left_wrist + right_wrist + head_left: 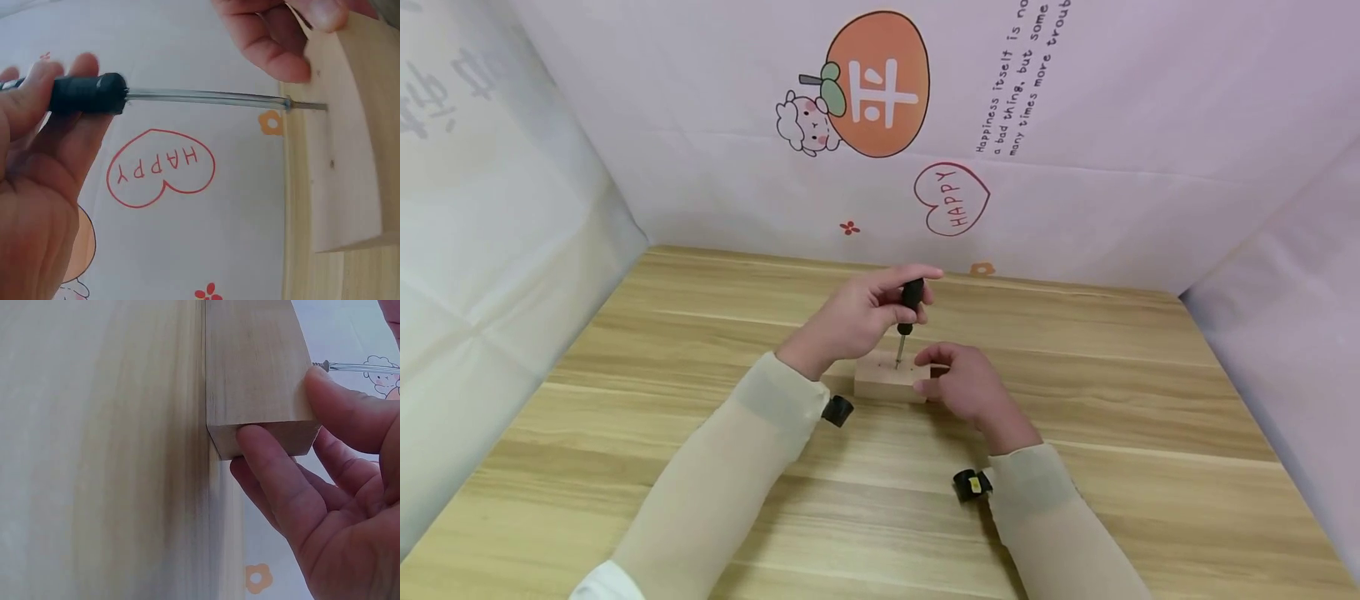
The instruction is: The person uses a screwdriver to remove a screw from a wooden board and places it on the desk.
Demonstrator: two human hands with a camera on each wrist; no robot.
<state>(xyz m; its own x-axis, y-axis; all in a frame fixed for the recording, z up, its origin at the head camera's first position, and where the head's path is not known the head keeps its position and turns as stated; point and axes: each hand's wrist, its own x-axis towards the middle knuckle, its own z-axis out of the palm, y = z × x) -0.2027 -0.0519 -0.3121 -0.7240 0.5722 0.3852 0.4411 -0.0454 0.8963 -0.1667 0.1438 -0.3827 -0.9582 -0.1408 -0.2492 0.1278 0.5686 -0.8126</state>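
Note:
My left hand [855, 315] grips the black handle of a screwdriver [913, 293], which stands nearly upright over a pale wooden block [889, 388]. In the left wrist view the driver's metal shaft meets the head of a screw [307, 105], whose lower end enters the block's top face. Small dark holes [332, 164] show on that face, to either side of the screw. The right hand [972, 386] holds the block's right end, its thumb by the top edge and a fingertip against the end face in the right wrist view.
The block lies on a wood-grain table [865, 517]. Behind the table rises a white printed cloth [737, 192], with more cloth at both sides. A small black wrist device [837, 411] sits at the left cuff, another [972, 485] at the right cuff.

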